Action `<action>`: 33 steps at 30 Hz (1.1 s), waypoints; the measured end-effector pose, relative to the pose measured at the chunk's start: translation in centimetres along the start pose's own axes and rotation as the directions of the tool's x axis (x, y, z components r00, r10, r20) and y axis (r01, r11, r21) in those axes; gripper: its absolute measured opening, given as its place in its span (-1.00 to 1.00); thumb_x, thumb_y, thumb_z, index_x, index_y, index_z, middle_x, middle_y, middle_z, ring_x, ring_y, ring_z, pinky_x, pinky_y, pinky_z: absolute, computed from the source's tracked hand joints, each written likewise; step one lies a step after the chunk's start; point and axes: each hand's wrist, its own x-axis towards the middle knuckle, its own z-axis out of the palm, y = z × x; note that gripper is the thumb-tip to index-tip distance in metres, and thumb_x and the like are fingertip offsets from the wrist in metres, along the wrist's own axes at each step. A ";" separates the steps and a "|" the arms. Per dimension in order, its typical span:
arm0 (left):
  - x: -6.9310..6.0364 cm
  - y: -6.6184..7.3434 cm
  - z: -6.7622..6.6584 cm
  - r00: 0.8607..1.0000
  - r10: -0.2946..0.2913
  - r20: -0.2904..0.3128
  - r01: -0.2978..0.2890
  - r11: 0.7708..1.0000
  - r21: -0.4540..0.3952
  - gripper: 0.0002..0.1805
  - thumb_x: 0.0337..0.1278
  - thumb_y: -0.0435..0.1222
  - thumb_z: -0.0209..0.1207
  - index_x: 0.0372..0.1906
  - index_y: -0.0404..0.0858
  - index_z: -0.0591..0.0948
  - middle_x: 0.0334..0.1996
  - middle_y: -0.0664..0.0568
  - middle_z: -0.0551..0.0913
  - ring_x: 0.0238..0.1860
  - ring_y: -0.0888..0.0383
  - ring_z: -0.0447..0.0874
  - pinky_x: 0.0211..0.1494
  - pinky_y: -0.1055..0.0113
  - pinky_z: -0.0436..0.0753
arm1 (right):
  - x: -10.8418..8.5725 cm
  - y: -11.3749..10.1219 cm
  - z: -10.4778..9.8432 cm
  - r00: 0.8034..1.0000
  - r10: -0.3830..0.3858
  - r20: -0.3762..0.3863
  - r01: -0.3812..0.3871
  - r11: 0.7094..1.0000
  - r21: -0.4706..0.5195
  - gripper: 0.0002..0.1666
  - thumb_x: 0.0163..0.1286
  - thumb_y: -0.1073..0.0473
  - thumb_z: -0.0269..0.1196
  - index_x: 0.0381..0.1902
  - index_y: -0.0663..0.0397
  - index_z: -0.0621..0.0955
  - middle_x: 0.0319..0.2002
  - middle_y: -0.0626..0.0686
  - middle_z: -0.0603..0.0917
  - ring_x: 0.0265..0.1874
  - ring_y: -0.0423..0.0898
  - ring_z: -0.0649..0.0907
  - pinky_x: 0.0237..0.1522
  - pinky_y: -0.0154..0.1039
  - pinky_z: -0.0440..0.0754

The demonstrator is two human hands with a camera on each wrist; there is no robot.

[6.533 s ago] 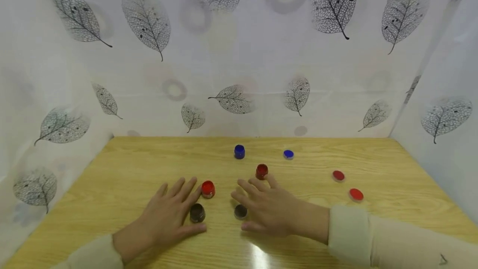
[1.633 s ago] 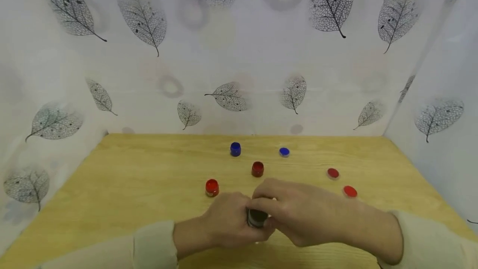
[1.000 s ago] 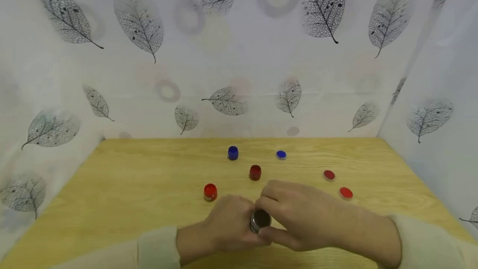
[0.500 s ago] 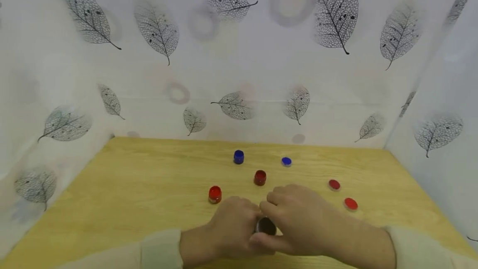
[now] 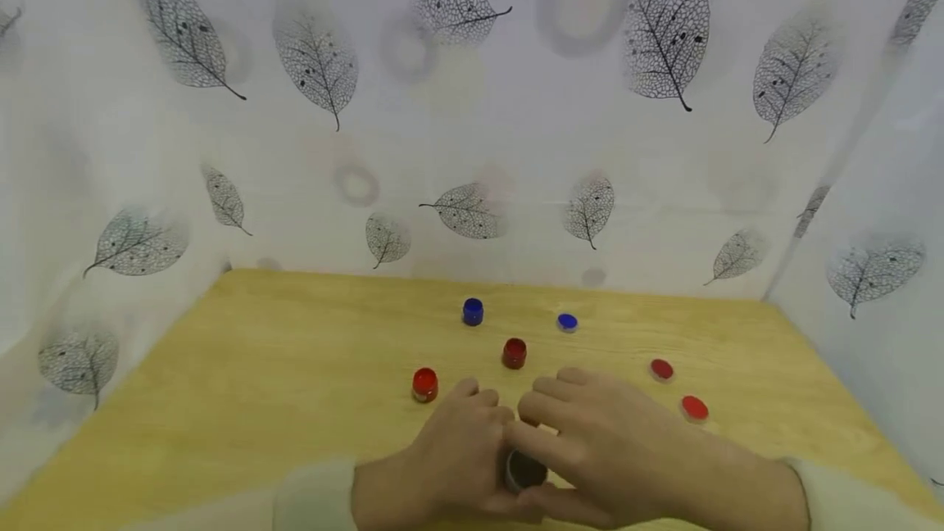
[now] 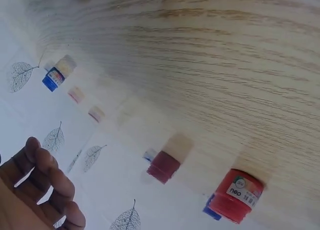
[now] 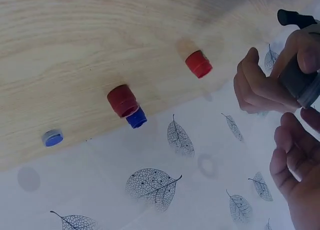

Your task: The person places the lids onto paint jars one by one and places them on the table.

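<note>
Grips black paint jar (image 5: pixel 527 474) in left hand (image 5: pixel 459 451) over table (image 5: pixel 295 342), with right hand (image 5: pixel 608 449) curled narrowly round its top; seems capped, though half hidden; leaves red jar (image 5: pixel 424 386), dark-red jar (image 5: pixel 515 355) and blue jar (image 5: pixel 473 313) uncapped, away from lids (image 5: pixel 695 409).

The left hand (image 5: pixel 457 453), spread over the table (image 5: pixel 295 359) at the start, had curled around the dark jar (image 7: pixel 296 83), which had stood beside it and was now held up. The right hand (image 5: pixel 605 453) had gone from fanned fingers to a grip on the dark lid (image 5: pixel 527 472), lifted from the table to the jar's top. Since the last instant, both hands had shifted closer to the wearer, and the right index finger (image 5: pixel 542 442) had parted from its neighbours.
</note>
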 end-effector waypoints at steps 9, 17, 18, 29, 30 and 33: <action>-1.1 -0.1 -0.5 1.000 0.012 0.002 -0.012 1.000 -0.023 -0.48 -0.08 0.33 0.25 -0.69 0.08 0.36 -0.74 0.36 0.20 -0.69 0.37 -0.03 -0.56 0.50 -0.05 | 0.4 -0.4 0.1 0.992 -0.122 0.016 0.120 0.990 0.079 -0.57 0.23 -0.04 0.40 0.01 -0.09 0.58 -0.30 -0.24 0.57 -0.39 -0.33 0.47 -0.30 -0.54 0.41; -2.2 0.2 -1.3 0.992 0.104 -0.076 -0.103 0.995 0.020 -0.48 -0.02 0.29 0.24 -0.70 0.08 0.34 -0.74 0.32 0.13 -0.65 0.37 -0.13 -0.49 0.53 -0.13 | 0.9 -1.3 -0.5 0.979 -0.201 0.026 0.200 0.979 0.036 -0.69 0.45 -0.08 0.19 0.01 -0.08 0.60 -0.30 -0.25 0.52 -0.38 -0.34 0.40 -0.31 -0.54 0.32; -2.2 0.3 -1.6 0.992 0.100 -0.073 -0.098 0.995 0.025 -0.49 -0.01 0.29 0.23 -0.70 0.08 0.34 -0.74 0.32 0.12 -0.65 0.36 -0.12 -0.49 0.52 -0.12 | 1.0 -1.3 -0.7 0.979 -0.203 0.035 0.202 0.979 0.034 -0.69 0.47 -0.10 0.17 0.01 -0.08 0.59 -0.30 -0.25 0.52 -0.37 -0.34 0.40 -0.30 -0.55 0.32; -0.8 -0.3 -0.4 0.991 0.037 0.125 -0.025 0.995 -0.093 -0.55 0.06 0.29 0.20 -0.63 0.10 0.44 -0.72 0.37 0.14 -0.66 0.40 -0.01 -0.50 0.52 0.02 | -0.1 -0.4 0.4 0.985 -0.157 0.072 0.154 0.987 0.043 -0.75 0.40 0.01 0.22 -0.04 -0.04 0.57 -0.37 -0.24 0.43 -0.40 -0.32 0.33 -0.31 -0.52 0.28; -0.8 -0.4 -0.2 0.991 0.040 0.131 -0.027 0.995 -0.100 -0.55 0.06 0.28 0.20 -0.63 0.09 0.44 -0.72 0.37 0.15 -0.66 0.40 0.00 -0.51 0.52 0.03 | -0.2 -0.3 0.5 0.984 -0.162 0.073 0.159 0.987 0.034 -0.76 0.40 0.02 0.22 -0.05 -0.04 0.57 -0.37 -0.24 0.43 -0.40 -0.32 0.33 -0.31 -0.52 0.27; -0.5 -0.6 0.3 0.993 0.044 0.112 -0.033 0.995 -0.091 -0.55 0.02 0.26 0.24 -0.65 0.09 0.41 -0.72 0.37 0.16 -0.67 0.40 0.00 -0.52 0.53 0.03 | -0.4 0.0 0.8 0.984 -0.158 0.078 0.157 0.987 0.019 -0.80 0.38 0.04 0.21 -0.09 -0.06 0.56 -0.39 -0.24 0.42 -0.41 -0.31 0.33 -0.30 -0.51 0.26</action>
